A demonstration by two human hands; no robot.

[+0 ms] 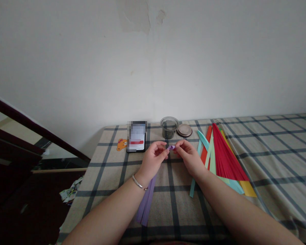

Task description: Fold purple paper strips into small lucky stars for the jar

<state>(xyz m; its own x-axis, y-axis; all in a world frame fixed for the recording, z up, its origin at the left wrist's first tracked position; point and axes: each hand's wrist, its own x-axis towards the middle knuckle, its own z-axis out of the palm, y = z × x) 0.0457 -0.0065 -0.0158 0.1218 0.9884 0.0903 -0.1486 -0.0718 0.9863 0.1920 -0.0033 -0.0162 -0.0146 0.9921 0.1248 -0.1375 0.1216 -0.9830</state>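
Note:
Between my fingertips is a small folded piece of purple paper strip (pixel 171 147). My left hand (pixel 155 154) pinches its left end, and my right hand (pixel 187 153) pinches the right end. Both hands are raised a little over the checked cloth, though the exact height is hard to judge. Several flat purple paper strips (pixel 145 207) lie under my left forearm, partly hidden by it. Beyond my hands stands a clear plastic cup (pixel 169 126), with a round lid (pixel 184 130) beside it.
A fan of red paper strips (pixel 226 156) lies right of my right hand, over yellow strips (pixel 248 189), with blue, green and orange ones alongside. A phone (pixel 137 136) and a bear-shaped cutout (pixel 121 144) are at the left. The checked cloth (pixel 112 180) meets the wall behind.

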